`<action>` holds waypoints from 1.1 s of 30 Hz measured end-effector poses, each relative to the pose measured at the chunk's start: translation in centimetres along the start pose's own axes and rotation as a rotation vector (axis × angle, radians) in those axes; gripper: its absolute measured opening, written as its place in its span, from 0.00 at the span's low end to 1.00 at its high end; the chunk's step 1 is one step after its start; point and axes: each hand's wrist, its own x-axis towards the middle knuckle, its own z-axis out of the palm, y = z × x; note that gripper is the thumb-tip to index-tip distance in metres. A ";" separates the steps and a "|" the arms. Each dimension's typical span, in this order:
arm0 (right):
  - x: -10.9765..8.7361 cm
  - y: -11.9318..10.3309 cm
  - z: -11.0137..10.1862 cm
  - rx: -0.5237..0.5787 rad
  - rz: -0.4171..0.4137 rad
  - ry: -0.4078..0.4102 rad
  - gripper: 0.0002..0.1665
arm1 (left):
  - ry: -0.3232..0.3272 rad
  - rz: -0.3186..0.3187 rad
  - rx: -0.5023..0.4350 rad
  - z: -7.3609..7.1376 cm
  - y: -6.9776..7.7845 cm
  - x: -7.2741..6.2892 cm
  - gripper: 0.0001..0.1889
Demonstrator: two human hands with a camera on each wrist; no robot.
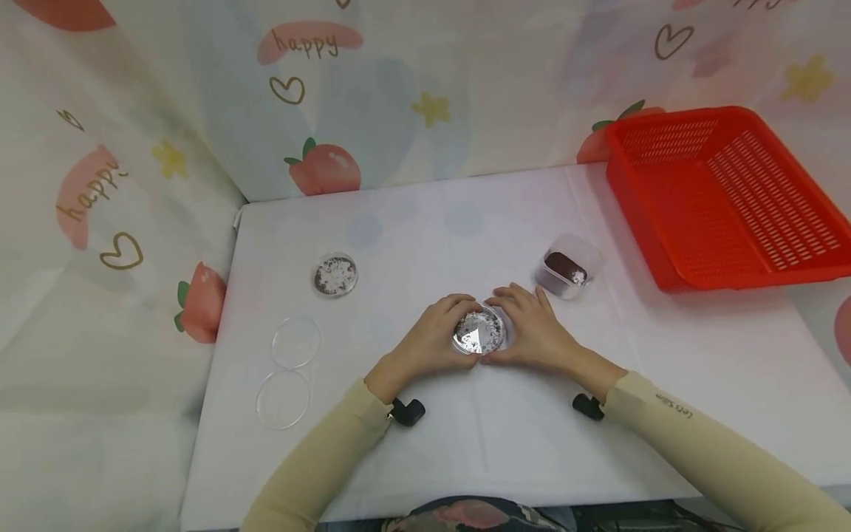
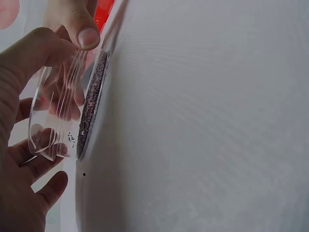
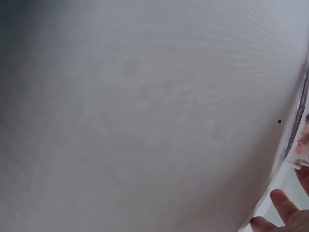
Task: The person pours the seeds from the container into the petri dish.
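At the middle of the table my left hand (image 1: 431,336) grips a clear round petri dish (image 1: 480,330) from the left. My right hand (image 1: 535,332) holds it from the right, thumbs at the near side. In the left wrist view, dark grains (image 2: 92,104) fill the dish's bottom layer, with several clear rims (image 2: 65,104) stacked above it. Only an edge of the grain layer (image 3: 298,116) shows in the right wrist view, with fingertips (image 3: 285,205) below it. Left of the hands is a second round dish (image 1: 335,275) with dark and white speckled contents.
Two clear round lids (image 1: 296,343) lie at the table's left. Behind the right hand stands a small clear tub (image 1: 585,255) with dark contents. A red basket (image 1: 671,222) occupies the back right. One black speck (image 2: 84,174) lies on the white cloth near the held dish.
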 end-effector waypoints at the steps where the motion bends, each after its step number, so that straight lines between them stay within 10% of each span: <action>1: 0.0 0.0 0.0 0.000 -0.001 -0.002 0.60 | -0.003 0.004 -0.002 0.0 0.0 0.1 0.39; 33: 0.1 0.5 0.1 0.007 -0.029 -0.045 0.63 | -0.061 0.012 0.058 0.3 -0.1 -0.1 0.43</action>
